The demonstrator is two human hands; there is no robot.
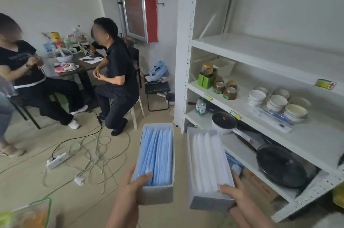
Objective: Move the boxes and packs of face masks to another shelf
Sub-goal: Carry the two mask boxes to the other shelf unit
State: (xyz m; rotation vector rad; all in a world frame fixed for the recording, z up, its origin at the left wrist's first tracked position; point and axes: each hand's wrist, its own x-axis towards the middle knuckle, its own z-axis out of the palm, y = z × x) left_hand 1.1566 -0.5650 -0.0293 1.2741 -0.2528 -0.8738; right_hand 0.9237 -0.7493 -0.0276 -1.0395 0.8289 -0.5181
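1. Head view: white shelf unit (260, 45) stands on the right, bowls (277, 102) and jars (225, 90) on it.
2. Blue-mask box (156, 155), open-topped, held over the floor, left hand (136, 184) curled round its near end.
3. White-mask box (208, 164) just beside it, right hand (234, 190) gripping its near corner.
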